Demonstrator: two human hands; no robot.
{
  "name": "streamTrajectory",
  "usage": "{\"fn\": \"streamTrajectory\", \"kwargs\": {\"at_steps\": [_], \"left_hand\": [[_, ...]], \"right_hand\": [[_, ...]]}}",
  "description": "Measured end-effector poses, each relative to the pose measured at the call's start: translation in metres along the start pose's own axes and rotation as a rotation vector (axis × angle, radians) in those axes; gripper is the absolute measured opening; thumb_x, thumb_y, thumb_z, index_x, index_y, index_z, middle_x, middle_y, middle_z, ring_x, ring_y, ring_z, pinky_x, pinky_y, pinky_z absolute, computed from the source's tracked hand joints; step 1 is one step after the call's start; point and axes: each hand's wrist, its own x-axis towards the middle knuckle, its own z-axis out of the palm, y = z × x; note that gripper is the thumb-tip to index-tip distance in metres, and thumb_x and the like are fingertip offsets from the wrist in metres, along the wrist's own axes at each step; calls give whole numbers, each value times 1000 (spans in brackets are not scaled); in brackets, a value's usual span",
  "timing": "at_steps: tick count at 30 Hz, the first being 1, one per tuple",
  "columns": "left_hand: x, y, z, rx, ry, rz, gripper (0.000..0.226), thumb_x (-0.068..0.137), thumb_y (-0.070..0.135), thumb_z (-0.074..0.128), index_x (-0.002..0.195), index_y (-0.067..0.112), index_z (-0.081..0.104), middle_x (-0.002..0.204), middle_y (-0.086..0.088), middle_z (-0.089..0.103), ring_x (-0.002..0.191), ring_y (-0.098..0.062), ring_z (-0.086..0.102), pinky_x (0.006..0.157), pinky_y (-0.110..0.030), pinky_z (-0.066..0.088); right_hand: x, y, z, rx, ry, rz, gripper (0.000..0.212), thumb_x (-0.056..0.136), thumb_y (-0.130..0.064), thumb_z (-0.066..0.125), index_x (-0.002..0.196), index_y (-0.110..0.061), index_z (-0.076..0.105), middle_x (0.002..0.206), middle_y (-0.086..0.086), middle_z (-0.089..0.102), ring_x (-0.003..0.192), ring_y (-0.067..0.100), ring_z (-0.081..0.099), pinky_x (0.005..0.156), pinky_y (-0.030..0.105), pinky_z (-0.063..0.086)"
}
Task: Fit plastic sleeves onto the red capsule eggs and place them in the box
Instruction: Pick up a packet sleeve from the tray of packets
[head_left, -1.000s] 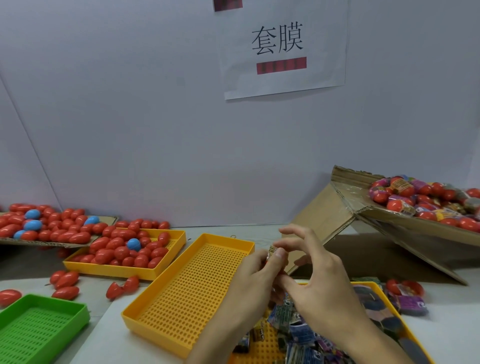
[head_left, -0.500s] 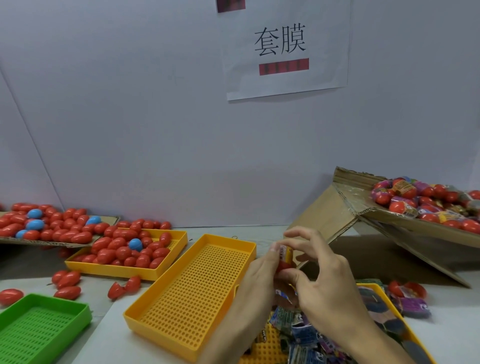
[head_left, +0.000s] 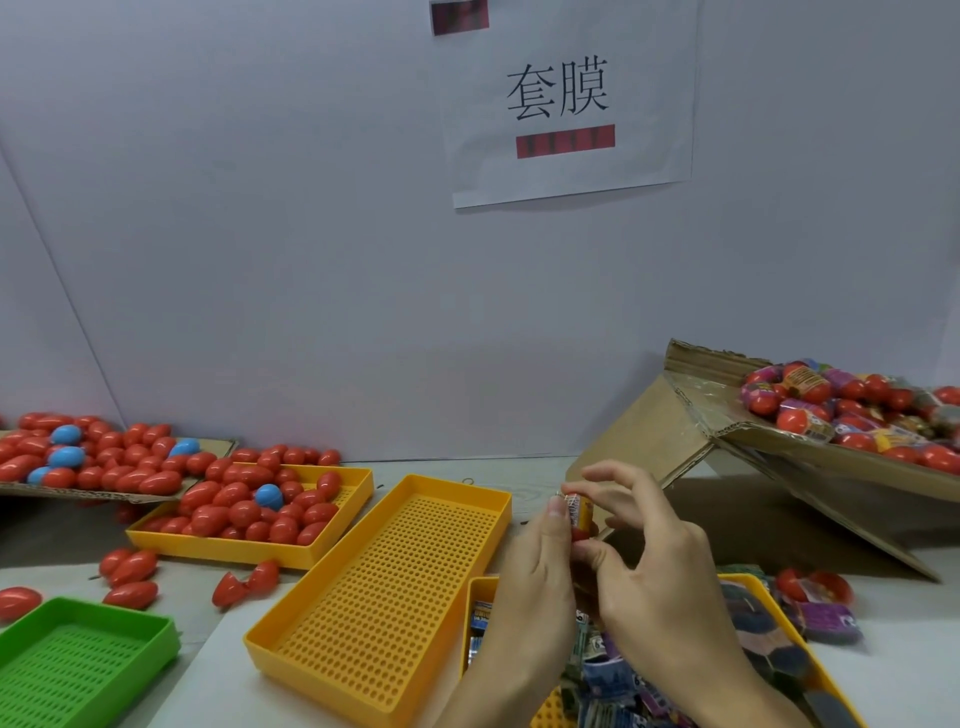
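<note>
A plain, pale grey-white wall fills the far side of the scene, with a faint diagonal seam running down its far left part. A white sheet of paper is stuck high on the wall right of centre, printed with two large black Chinese characters above a red bar, and its lower edge curls slightly away. Below the wall, a light grey, faintly wood-grained tabletop stretches left to right under soft, even indoor light.
</note>
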Motion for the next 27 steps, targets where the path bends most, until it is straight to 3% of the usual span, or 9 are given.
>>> {"fn": "streamTrajectory", "kwargs": {"at_steps": [4, 6, 9, 12, 17, 20, 22, 24, 27], "left_hand": [[-1, 0, 0, 0, 44, -8, 38, 90, 61, 34, 92, 46, 69, 91, 6, 73, 95, -15, 71, 79, -31, 58], [0, -3, -1, -31, 95, -47, 43, 90, 62, 36, 101, 37, 69, 96, 1, 73, 95, -16, 71, 79, -32, 59], [0, 0, 4, -235, 110, -157, 42, 101, 47, 40, 105, 13, 66, 85, -14, 73, 78, -20, 73, 69, -32, 59], [-3, 8, 11, -422, 117, -166, 37, 104, 30, 42, 108, 0, 62, 71, -21, 68, 64, -24, 69, 60, -29, 58], [-7, 12, 15, -433, 109, -164, 36, 102, 28, 43, 112, -1, 62, 75, -21, 70, 64, -24, 68, 63, -31, 59], [-6, 13, 13, -384, 90, -201, 39, 101, 36, 46, 114, 3, 62, 78, -17, 70, 68, -22, 69, 57, -31, 57], [-4, 13, 9, -290, 68, -207, 38, 99, 42, 49, 112, 11, 65, 78, -12, 71, 70, -18, 69, 56, -30, 54], [-3, 13, 6, -208, 60, -180, 33, 99, 42, 51, 94, 19, 74, 75, -7, 71, 70, -14, 70, 60, -30, 54], [-2, 15, 2, -217, 90, -170, 37, 99, 36, 52, 79, 12, 72, 68, -11, 65, 65, -16, 67, 59, -29, 52]], "right_hand": [[0, -1, -1, 24, -3, 7, 68, 83, 0, 74, 106, -60, 49, 107, -31, 66, 106, -12, 57, 72, -2, 44], [0, -4, -1, 57, -24, 13, 71, 83, -2, 74, 107, -63, 48, 109, -33, 65, 106, -11, 57, 69, 0, 46], [-1, -5, 0, 86, -31, 17, 72, 82, 2, 74, 108, -61, 50, 112, -35, 63, 109, -13, 56, 68, 2, 48], [0, -2, 1, 89, 7, 39, 71, 83, 5, 72, 110, -57, 52, 110, -33, 65, 107, -10, 59, 73, 5, 50], [0, 1, 1, 112, 47, 52, 67, 82, 6, 72, 110, -51, 53, 108, -32, 67, 105, -9, 61, 76, 8, 53], [0, 0, 1, 98, 31, 40, 63, 83, 1, 73, 112, -51, 54, 110, -33, 66, 109, -10, 58, 76, 9, 53], [0, 0, 0, 102, 6, 31, 64, 84, 3, 72, 114, -51, 53, 110, -32, 66, 109, -10, 58, 73, 9, 53], [1, -2, -1, 102, -46, 11, 70, 84, 5, 70, 116, -54, 50, 111, -31, 65, 108, -9, 59, 72, 10, 54], [1, -6, -1, 46, -117, -19, 77, 82, -7, 77, 121, -61, 38, 117, -35, 60, 110, -5, 57, 82, 17, 53]]}}
